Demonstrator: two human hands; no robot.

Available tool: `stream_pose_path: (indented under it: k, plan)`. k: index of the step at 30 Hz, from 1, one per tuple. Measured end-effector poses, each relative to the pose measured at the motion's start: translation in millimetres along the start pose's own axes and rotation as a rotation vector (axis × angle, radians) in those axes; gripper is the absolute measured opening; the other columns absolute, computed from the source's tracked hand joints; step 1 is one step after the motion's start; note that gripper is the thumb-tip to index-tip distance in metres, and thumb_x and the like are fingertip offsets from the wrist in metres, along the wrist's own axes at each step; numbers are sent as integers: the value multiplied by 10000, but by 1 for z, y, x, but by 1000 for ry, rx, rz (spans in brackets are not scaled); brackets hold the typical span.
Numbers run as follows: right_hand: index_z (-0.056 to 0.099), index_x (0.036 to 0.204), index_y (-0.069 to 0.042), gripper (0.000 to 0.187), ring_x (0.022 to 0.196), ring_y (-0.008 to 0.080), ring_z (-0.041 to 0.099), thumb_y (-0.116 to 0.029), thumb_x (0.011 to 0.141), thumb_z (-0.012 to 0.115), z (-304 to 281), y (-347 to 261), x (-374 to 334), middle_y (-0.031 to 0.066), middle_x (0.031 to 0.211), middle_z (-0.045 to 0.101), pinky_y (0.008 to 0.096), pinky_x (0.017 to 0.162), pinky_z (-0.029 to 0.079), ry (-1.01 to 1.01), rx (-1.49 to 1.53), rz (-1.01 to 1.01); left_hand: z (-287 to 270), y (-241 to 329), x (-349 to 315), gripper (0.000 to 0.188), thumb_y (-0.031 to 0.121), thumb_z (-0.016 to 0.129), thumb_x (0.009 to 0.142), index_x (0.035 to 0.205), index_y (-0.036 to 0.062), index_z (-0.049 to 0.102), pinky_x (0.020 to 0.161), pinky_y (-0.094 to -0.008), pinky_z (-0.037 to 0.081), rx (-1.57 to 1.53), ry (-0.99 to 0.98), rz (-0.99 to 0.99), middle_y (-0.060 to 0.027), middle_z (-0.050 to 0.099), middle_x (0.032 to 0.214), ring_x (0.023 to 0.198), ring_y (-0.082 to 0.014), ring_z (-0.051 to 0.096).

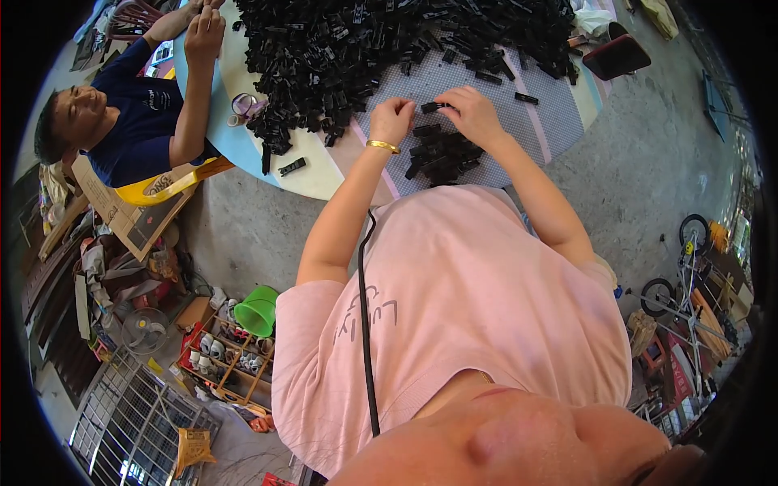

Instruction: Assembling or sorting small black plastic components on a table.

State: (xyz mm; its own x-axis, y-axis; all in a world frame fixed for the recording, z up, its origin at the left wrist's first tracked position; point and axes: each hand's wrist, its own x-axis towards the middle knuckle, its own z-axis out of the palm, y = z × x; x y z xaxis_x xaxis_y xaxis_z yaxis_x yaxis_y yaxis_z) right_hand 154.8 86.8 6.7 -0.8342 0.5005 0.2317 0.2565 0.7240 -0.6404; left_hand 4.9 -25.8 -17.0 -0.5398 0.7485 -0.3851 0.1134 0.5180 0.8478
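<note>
My right hand (472, 115) pinches a small black plastic piece (432, 107), slim and clip-like, between thumb and fingers. Just left of it, my left hand (392, 120) is closed with its fingertips pressed together; whether anything tiny sits between them is hidden. The two hands are a short gap apart above the round table (559, 121). Below them, close to my body, lies a small pile of similar black pieces (442, 158). A much larger heap of black pieces (324, 61) spreads over the far side of the table.
A person in a dark blue shirt (150, 105) sits at the table's left, both hands raised together. Tape rolls (243, 104) rest near the left edge, with a loose black piece (292, 167). A dark red-edged phone-like object (616, 57) is at the far right edge.
</note>
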Motion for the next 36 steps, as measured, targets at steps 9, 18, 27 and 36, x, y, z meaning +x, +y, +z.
stream_pose_path:
  k: [9, 18, 27, 36]
  plan:
    - [662, 822, -86, 149, 789, 218, 564, -149, 687, 645, 13, 2, 14, 38, 842, 624, 303, 693, 471, -143, -20, 14, 1, 13, 7, 241, 219, 649, 762, 787, -20, 634, 438, -233, 456, 1, -208, -275, -54, 604, 591, 467, -105, 561]
    - [668, 750, -33, 248, 561, 124, 603, -273, 697, 698, 24, 21, 21, 59, 649, 639, 256, 540, 479, -305, 456, 783, 3, 12, 11, 223, 184, 644, 775, 805, -37, 621, 446, -224, 470, -60, -203, -317, -58, 601, 615, 489, -115, 568]
    - [650, 699, -53, 335, 570, 147, 616, -388, 712, 659, 10, 10, 43, 56, 646, 638, 253, 538, 484, -633, 69, 761, 4, 23, 14, 214, 182, 637, 768, 783, -32, 627, 420, -244, 474, 87, -239, -347, -70, 610, 596, 443, -132, 568]
    - [635, 815, -66, 264, 726, 256, 589, -306, 710, 664, -15, 21, 1, 95, 786, 606, 354, 640, 470, 38, 83, 460, -15, 12, -7, 226, 228, 611, 749, 801, 11, 643, 555, -297, 472, 216, -285, -35, -91, 616, 634, 555, -185, 593]
